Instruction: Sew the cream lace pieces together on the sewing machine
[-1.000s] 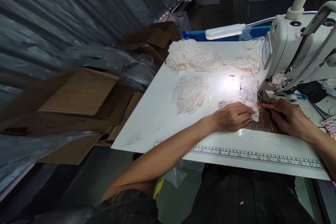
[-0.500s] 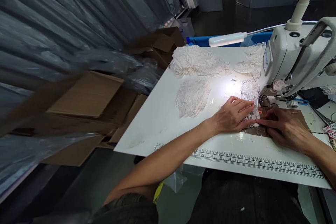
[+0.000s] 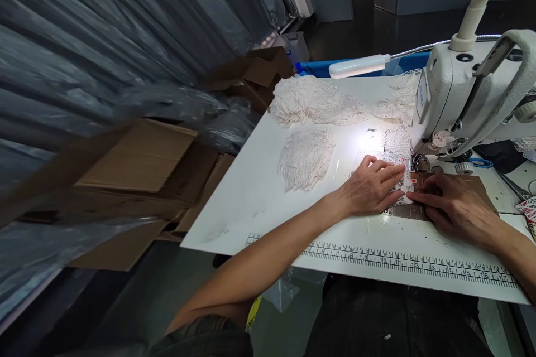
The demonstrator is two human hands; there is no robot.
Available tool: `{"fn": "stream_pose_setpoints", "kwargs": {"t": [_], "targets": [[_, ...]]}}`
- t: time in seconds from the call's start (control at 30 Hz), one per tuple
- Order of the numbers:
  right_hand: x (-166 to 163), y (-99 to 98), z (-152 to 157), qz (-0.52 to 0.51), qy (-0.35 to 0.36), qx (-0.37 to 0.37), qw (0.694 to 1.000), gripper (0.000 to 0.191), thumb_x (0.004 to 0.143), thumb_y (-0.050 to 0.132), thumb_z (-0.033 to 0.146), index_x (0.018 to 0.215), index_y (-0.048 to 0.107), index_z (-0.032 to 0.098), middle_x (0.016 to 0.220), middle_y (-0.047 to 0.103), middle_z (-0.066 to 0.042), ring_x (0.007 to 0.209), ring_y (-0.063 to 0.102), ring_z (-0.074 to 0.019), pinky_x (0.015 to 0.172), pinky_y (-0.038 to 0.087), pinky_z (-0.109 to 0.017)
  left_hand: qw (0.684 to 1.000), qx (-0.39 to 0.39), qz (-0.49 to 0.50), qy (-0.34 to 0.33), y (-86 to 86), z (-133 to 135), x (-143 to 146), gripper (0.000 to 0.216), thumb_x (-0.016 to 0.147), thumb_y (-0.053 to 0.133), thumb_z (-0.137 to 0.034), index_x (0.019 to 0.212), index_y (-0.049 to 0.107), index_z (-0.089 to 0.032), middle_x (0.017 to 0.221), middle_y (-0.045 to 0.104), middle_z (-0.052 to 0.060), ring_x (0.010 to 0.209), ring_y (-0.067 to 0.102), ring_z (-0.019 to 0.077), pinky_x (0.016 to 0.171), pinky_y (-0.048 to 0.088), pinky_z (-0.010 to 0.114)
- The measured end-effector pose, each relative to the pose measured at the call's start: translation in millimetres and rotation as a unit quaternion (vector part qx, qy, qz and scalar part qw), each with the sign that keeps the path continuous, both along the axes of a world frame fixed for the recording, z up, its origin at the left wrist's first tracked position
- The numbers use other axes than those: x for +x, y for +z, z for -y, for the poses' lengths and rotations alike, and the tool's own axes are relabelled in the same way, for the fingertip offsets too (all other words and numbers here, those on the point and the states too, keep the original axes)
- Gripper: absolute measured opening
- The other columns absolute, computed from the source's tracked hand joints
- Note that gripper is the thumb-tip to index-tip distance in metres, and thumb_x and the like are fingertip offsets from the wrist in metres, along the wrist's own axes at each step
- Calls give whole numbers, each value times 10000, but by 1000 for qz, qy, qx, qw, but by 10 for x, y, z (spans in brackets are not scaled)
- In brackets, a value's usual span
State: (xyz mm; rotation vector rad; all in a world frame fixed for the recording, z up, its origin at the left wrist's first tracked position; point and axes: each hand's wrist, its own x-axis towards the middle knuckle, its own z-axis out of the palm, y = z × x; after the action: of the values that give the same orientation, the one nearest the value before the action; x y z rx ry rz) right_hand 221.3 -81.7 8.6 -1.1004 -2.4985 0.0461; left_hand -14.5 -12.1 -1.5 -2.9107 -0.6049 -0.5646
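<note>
My left hand (image 3: 371, 185) lies flat with its fingers stretched out on a small white lace piece (image 3: 405, 183), just in front of the needle of the white sewing machine (image 3: 460, 95). My right hand (image 3: 454, 203) rests flat beside it on the brown plate (image 3: 408, 212), its fingertips touching the lace edge next to a small red tag. The lace is mostly hidden under both hands.
Stacks of white lace pieces (image 3: 312, 101) (image 3: 305, 157) lie on the white table (image 3: 259, 189), which has a printed ruler (image 3: 410, 265) along its front edge. A lamp (image 3: 359, 66) shines on the work area. Cardboard boxes (image 3: 138, 167) and plastic sheeting stand at the left.
Both hands slid the lace piece a little toward the needle; my left fingers spread flatter over it. The camera shifted slightly.
</note>
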Motion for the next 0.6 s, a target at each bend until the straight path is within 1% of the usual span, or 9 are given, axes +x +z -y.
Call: {"fn": "stream_pose_setpoints", "kwargs": {"t": [0.2,0.43,0.6], "targets": [[-12,-11,4,-11,3,12,1000,340,959,413,175,1157,681,241,991,574,-104,885,579,-221,760,510,-400,1000,8,-3,-5,26,-2,5,396,1022,333,-385,1215,576,-140,1297,624,110,1073,590,240,836,414,413],[-9,-32,10,-2,-8,-2,1000,345,956,417,181,1175,671,261,1020,578,-102,915,580,-227,783,508,-409,1000,18,5,-7,24,7,1,390,1021,325,-369,1207,572,-130,1298,620,114,1057,588,237,841,401,422],[-12,-22,8,-7,-4,4,1000,344,960,404,185,1168,674,235,998,584,-113,902,583,-238,766,509,-425,1000,21,7,-7,11,0,-3,370,1015,345,-361,1221,567,-147,1292,628,101,1068,586,248,849,382,430]]}}
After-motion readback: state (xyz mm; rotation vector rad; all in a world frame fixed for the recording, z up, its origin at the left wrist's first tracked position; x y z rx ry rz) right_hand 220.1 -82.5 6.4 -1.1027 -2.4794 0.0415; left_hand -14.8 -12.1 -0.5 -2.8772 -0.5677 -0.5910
